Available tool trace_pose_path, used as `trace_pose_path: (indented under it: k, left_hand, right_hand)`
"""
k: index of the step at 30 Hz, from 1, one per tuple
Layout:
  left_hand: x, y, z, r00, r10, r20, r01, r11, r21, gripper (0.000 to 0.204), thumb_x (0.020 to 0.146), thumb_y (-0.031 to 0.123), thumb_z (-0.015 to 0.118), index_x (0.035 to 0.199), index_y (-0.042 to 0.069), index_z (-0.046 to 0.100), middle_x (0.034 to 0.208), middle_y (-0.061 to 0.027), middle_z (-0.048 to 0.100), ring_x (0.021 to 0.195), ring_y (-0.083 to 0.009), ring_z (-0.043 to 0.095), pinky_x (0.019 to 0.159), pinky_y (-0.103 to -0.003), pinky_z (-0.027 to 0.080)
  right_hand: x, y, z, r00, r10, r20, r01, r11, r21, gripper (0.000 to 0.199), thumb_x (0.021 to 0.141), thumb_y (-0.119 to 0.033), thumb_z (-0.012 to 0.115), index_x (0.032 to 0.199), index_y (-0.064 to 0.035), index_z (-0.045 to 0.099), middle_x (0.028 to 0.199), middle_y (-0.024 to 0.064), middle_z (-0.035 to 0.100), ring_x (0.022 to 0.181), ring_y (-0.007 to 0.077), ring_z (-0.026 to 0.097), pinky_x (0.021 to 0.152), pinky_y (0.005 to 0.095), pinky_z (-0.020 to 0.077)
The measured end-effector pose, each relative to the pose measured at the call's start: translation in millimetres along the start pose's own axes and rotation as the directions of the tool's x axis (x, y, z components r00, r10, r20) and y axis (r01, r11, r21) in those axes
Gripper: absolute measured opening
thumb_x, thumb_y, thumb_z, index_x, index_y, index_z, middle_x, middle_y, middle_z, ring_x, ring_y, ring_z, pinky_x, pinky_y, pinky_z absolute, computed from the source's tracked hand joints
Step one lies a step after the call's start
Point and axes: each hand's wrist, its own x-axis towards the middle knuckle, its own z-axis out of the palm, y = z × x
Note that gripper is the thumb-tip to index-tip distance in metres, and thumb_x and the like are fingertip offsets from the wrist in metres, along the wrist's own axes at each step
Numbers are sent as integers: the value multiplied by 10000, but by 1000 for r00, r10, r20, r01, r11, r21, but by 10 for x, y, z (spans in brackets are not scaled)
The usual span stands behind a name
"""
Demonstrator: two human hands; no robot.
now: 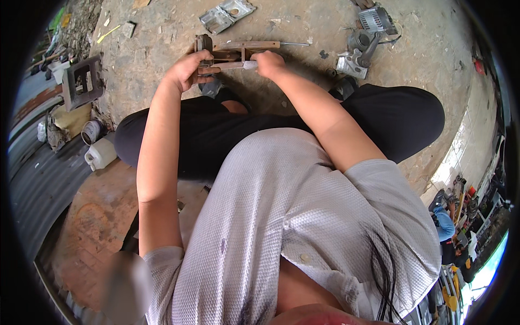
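Note:
My right hand (269, 64) is closed round the pale handle (250, 64) of a narrow-shafted hand tool, whose shaft points left; its exact kind cannot be made out. Ahead of my left knee, my left hand (188, 70) grips a rusty brown metal block (203, 43), thumb on top and fingers stretched along the lower side. The tool's shaft runs up to those fingers, and its tip is hidden. Just beyond both hands lies a brown bar-like frame (246, 45) on the ground. A thin metal rod (295, 43) sticks out to its right.
A grey metal bracket (226, 15) lies on the concrete ahead. A motor-like machine part (374, 24) stands at the far right. On the left are a dark square frame (83, 83), an open can (93, 131) and a white jug (101, 154). My bent legs flank the work.

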Motion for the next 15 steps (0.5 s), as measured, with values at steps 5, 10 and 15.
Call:
trace_pose_path:
  k: [5,10,15]
  left_hand:
    - [-15,26,-127,998,-2,58,18,956,-292,468,871,258,740,1257,47,579,1326,-191,582,1228,-416,590,1065,-648,445]
    - [133,-35,-213,984,39,175,76,795,-602,727,856,492,778,1358,42,507,1337,-249,548,1216,-473,571,1047,-735,410]
    - [191,58,-27,993,1,117,90,632,-769,722,937,642,565,1307,23,544,1330,-264,544,1146,-473,611,1046,-723,423]
  right_hand:
    - [-5,57,22,1000,-4,-25,5,999,45,300,827,-127,683,1101,-234,742,1026,102,743,1014,318,704,858,464,561]
    - [24,70,2,999,-20,33,19,999,42,434,822,-187,790,1244,-232,698,1111,109,737,1065,327,688,893,460,555]
    - [48,107,39,1000,6,31,-8,999,49,431,812,-178,796,1230,-228,703,1095,111,738,1060,323,692,884,458,559]
